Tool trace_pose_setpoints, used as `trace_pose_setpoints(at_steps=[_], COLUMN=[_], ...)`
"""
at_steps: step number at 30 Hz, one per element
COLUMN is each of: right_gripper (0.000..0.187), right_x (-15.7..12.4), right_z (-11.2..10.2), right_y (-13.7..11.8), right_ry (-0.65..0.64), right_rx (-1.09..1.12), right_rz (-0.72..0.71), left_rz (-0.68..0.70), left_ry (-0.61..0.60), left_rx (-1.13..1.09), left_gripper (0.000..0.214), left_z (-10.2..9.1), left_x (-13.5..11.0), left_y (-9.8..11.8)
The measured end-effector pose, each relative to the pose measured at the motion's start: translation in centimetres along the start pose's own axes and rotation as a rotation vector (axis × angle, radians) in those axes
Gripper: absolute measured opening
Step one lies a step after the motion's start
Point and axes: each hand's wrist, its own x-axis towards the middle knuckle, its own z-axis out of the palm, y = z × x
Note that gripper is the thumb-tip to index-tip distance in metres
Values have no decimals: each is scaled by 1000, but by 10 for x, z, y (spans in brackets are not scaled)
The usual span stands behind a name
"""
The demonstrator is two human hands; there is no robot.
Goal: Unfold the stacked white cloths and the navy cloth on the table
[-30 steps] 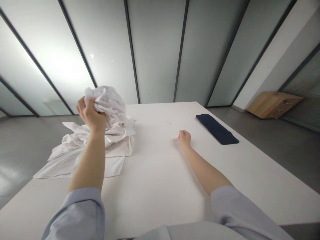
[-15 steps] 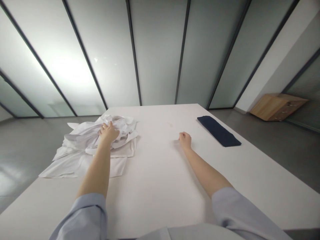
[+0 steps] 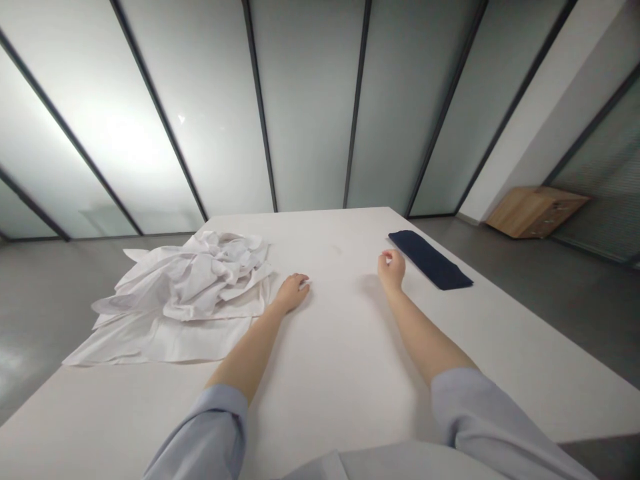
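My left hand (image 3: 294, 292) hovers low over or rests on the white table, just right of the cloth pile; which one I cannot tell. Its thumb and bent fingers are apart, with nothing visible between them. A crumpled heap of white garments (image 3: 200, 277) lies on the left of the table, its lower layers spread flatter. My right hand (image 3: 391, 268) is held above the tabletop with its fingers curled into a loose ring, and I see nothing inside. Close to its right lies a folded dark navy cloth (image 3: 430, 260), flat and narrow.
The white table (image 3: 330, 373) stretches away from me, with grey floor on both sides. Frosted glass panels (image 3: 310, 107) with dark frames stand behind it. A wooden cabinet (image 3: 535, 212) sits on the floor at the far right.
My left hand has come off the white heap and moved right, to the bare tabletop. The heap's top cloth now spreads further left and forward. My right hand has shifted slightly right and away from me.
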Motion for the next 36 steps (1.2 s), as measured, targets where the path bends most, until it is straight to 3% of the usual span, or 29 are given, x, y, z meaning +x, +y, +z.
trace_pose_setpoints(at_steps=[3,5,8,12,13,17,21,25,27,29,32,34,36], right_gripper=[20,25,33,6,10,34,35,22,19,27,28,24,22], right_x=[17,25,37,48,49,42,17,-19,-33,-44,-53,-57,-59], right_z=[-27,-48,-74,-80,-76,-51,-17,16,26,31,32,33,35], right_y=[28,51,83,101,100,83,49,-1,-25,-42,-49,-45,-38], right_ry=[-61,-62,-122,-163,-157,-166,-229,-443,-661,-780,-635,-529,-511], right_rx=[-299,-362,-471,-435,-420,-357,-252,-113,89,297,367,306,268], right_rz=[-27,-8,139,210,199,96,-54,-226,-240,-248,-290,-274,-209], left_rz=[12,26,28,8,3,-6,-17,-5,17,44,81,103,110], left_ry=[-1,3,5,9,9,-1,-2,13,40,51,-9,-58,-81], left_rx=[-29,-8,24,39,40,45,35,16,19,32,63,86,111], left_gripper=[31,31,31,30,30,30,33,43,56,74,89,76,53], left_z=[-3,-5,-6,-5,-4,-5,-4,-2,-3,-5,-6,-5,-3], left_x=[-2,-3,-5,-5,-4,-2,-1,-3,-6,-9,-13,-13,-11], left_y=[-3,-2,3,4,5,5,3,3,4,8,14,17,20])
